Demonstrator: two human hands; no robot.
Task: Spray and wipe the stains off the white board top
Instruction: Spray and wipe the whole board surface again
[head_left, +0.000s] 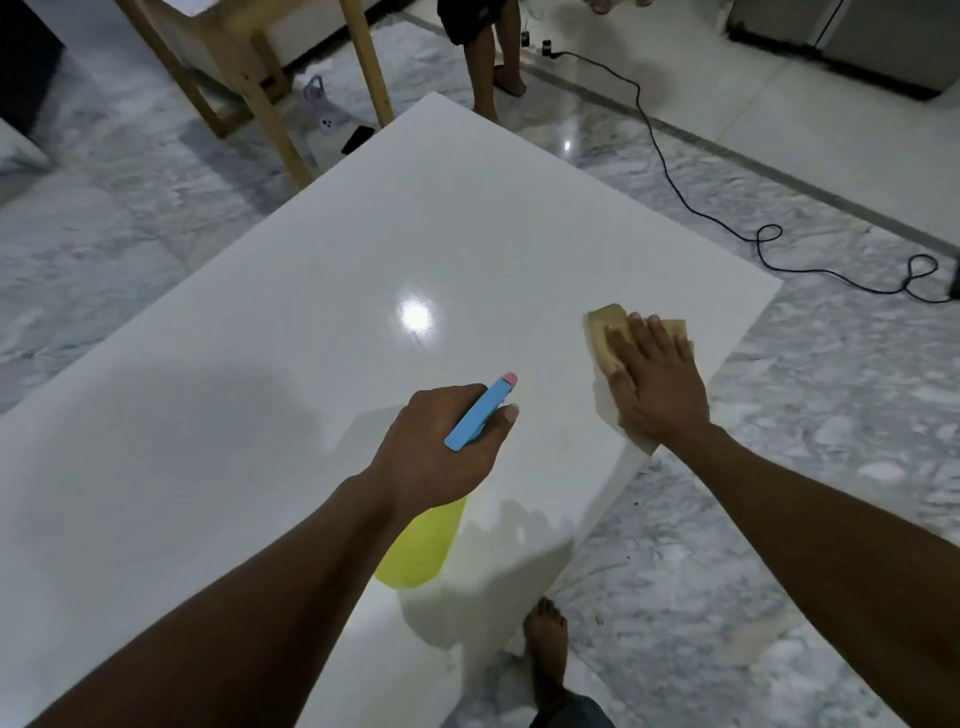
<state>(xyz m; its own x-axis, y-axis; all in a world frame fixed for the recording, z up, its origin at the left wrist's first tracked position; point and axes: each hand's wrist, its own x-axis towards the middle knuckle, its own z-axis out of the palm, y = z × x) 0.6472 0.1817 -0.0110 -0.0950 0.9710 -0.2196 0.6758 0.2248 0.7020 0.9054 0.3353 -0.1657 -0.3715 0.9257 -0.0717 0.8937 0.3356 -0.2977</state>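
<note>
Left hand (441, 441) curled round bottle (421, 545) above board (260, 338); right hand (660, 384), fingers flat, presses cloth (605, 325) at right edge of board. We risk sweeping cloth off that edge.

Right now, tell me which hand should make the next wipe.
Right. The right hand lies flat on the cloth, pressing it to the board near its right edge. The left hand grips the spray bottle, so it is busy.
</note>
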